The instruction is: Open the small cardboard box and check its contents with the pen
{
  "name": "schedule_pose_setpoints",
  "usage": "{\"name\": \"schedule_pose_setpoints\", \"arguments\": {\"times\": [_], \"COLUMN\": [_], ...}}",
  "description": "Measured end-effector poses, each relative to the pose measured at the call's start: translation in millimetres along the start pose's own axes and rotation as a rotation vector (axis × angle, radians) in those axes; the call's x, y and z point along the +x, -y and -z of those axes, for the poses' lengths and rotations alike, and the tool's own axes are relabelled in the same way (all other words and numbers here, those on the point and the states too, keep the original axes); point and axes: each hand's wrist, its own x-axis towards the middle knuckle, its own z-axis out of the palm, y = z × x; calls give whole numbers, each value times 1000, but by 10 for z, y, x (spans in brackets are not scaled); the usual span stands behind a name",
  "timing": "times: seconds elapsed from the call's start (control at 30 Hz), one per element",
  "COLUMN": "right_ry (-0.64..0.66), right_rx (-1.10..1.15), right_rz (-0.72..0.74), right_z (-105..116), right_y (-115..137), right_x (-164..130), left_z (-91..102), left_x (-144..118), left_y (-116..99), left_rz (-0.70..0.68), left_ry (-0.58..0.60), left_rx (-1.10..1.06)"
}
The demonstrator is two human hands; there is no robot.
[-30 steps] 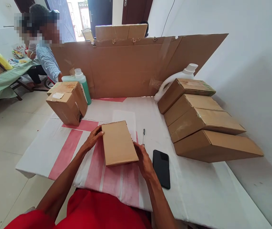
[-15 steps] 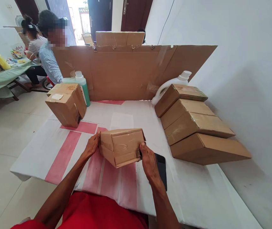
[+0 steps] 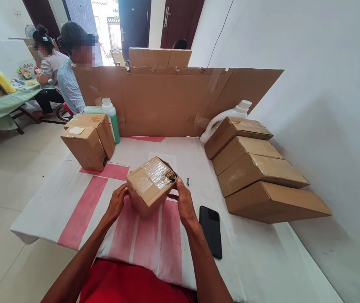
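A small brown cardboard box (image 3: 148, 183) is tilted between my two hands above the table. Shiny clear tape crosses its upper face, and a torn dark hole shows at its right corner. My left hand (image 3: 117, 201) grips the box's left side, its fingertips partly hidden behind the edge. At the torn corner my right hand (image 3: 184, 200) holds on, thumb on top and fingers beneath. A black phone (image 3: 210, 232) lies on the table just right of my right wrist. Beyond that hand is a small pen-like object (image 3: 188, 182).
Several cardboard boxes (image 3: 262, 168) line the right side by the wall, a white jug (image 3: 224, 120) behind them. More boxes (image 3: 87, 141) and a green bottle (image 3: 113, 122) stand at left. A cardboard panel (image 3: 167, 101) closes the table's far edge. Two people sit at far left.
Both hands have turned the box, so its taped face with the torn corner now points up. My right hand has moved slightly left, uncovering the phone and the pen-like object.
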Motion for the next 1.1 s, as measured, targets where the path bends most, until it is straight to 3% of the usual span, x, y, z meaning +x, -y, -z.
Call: {"name": "schedule_pose_setpoints", "arguments": {"times": [0.07, 0.17, 0.23, 0.3, 0.37, 0.43, 0.5, 0.6, 0.8, 1.1], "right_ry": [31, 243, 393, 446, 410, 338, 290, 272, 196, 153], "right_rx": [78, 187, 240, 244, 177, 79, 3, -44, -241, -256], "right_rz": [-41, -93, -104, -90, -58, -32, 9, 98, 371, 508], "right_z": [21, 85, 117, 131, 136, 144, 158, 172, 96, -19], "right_y": [84, 226, 298, 340, 360, 369, 375, 372, 313, 416], "right_x": [23, -16, -80, -165, -277, -427, -607, -884, -1195, -1110], "left_z": [-39, -97, -109, -90, -57, -38, -55, -127, -217, -221], "left_x": [-206, -455, -485, -415, -326, -302, -365, -540, -720, -743], "left_y": [-94, -176, -235, -369, -608, -914, -1204, -1469, -1556, -1586], "left_rz": [-4, -11, 6, 27, 9, -55, -109, -211, -337, -416], "left_ry": [74, 156, 104, -10, -50, 47, 155, 139, 64, 37], "left_rx": [-21, -34, -51, -97, -127, -72, 48, 243, 464, 530]}}
